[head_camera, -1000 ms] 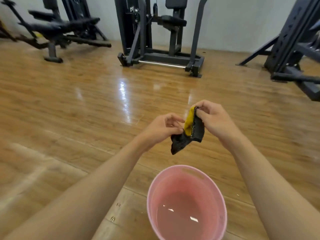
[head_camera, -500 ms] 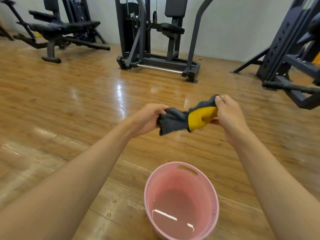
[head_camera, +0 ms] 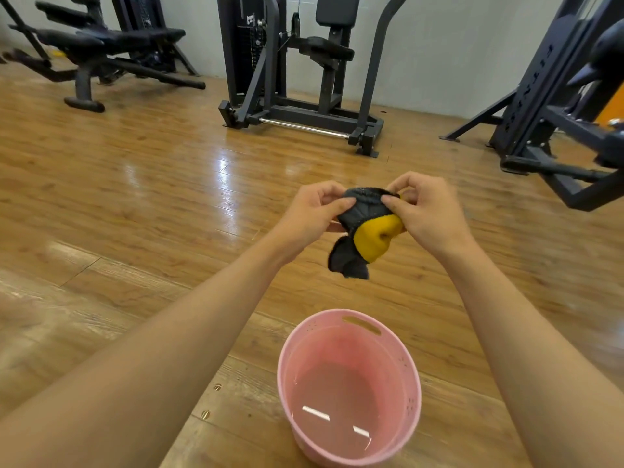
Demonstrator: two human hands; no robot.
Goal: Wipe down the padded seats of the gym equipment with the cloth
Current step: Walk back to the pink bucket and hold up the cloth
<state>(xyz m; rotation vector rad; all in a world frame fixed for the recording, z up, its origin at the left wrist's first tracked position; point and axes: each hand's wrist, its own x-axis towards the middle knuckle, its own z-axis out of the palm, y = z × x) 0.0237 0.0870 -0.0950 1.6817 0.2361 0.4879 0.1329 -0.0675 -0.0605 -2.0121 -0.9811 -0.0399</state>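
Wooden flooring [head_camera: 135,197] held a pink bucket [head_camera: 337,342] while left hand [head_camera: 312,216] and right hand [head_camera: 427,216], both pinching, had bunched the previously stretched grey-and-yellow cloth [head_camera: 366,216], readying it for wiping.

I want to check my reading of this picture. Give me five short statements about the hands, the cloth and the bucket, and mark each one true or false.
1. The left hand and the right hand both grip the cloth. True.
2. The cloth is grey all over. False: part of it is yellow.
3. The pink bucket stands on the floor with some liquid in it. True.
4. The cloth lies inside the bucket. False: it is held in the air, beyond the bucket.
5. No seat is being wiped; the bench and the machine seat stand far off by the wall. True.
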